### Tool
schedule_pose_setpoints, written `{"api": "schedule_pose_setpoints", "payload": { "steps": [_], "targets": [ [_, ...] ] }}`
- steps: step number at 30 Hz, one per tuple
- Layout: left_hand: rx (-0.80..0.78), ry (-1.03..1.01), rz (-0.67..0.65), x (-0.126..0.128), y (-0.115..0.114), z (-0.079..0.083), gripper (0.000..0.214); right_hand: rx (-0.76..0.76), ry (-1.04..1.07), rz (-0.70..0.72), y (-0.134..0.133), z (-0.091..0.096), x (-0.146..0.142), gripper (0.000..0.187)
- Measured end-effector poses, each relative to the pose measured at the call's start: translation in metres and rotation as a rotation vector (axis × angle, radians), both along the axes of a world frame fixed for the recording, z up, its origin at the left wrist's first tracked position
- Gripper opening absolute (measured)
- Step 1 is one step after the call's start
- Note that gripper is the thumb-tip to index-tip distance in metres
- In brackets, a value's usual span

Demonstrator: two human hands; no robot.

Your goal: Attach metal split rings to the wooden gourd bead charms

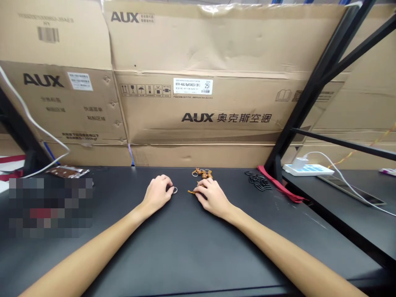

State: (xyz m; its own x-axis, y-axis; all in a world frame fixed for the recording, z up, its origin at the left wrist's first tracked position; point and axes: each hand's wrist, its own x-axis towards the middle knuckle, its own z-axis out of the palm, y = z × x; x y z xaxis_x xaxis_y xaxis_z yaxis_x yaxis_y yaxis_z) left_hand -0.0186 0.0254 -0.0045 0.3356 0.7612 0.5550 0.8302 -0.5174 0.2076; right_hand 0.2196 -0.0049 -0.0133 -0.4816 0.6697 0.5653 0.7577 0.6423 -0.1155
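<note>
My left hand (157, 193) rests on the black table with its fingers curled and closed. A small silver split ring (175, 190) pokes out at its thumb and fingertips. To the right, my right hand (213, 197) is closed over a brown keychain charm, mostly hidden under the fingers. An orange-brown cord end (191, 192) sticks out to the left of those fingertips. Just beyond this hand lie several brown keychain charms (206, 173) with metal rings. The two hands are apart.
Black oval links (259, 181) lie in a pile on the right, beside a red strap (283, 187). Cardboard boxes (198, 136) stand along the back. A white power strip (309, 169) sits on the neighbouring table. A brown packet (68, 171) lies at the far left.
</note>
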Motion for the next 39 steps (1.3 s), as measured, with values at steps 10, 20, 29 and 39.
{"api": "schedule_pose_setpoints", "payload": {
  "steps": [10, 20, 29, 39],
  "targets": [
    [-0.126, 0.061, 0.029, -0.007, -0.001, 0.006, 0.043, -0.047, -0.012, -0.138, -0.005, 0.003, 0.001, 0.021],
    [-0.120, 0.112, -0.039, -0.008, 0.007, -0.001, 0.021, -0.201, 0.025, -0.176, 0.005, -0.007, 0.005, 0.023],
    [0.079, 0.242, -0.093, 0.013, 0.014, -0.006, 0.018, -0.178, 0.053, -0.160, 0.009, -0.007, 0.004, 0.024],
    [0.004, 0.312, -0.360, 0.078, 0.045, -0.008, 0.032, -0.180, 0.038, -0.196, 0.008, -0.003, 0.004, 0.023]
  ]
}}
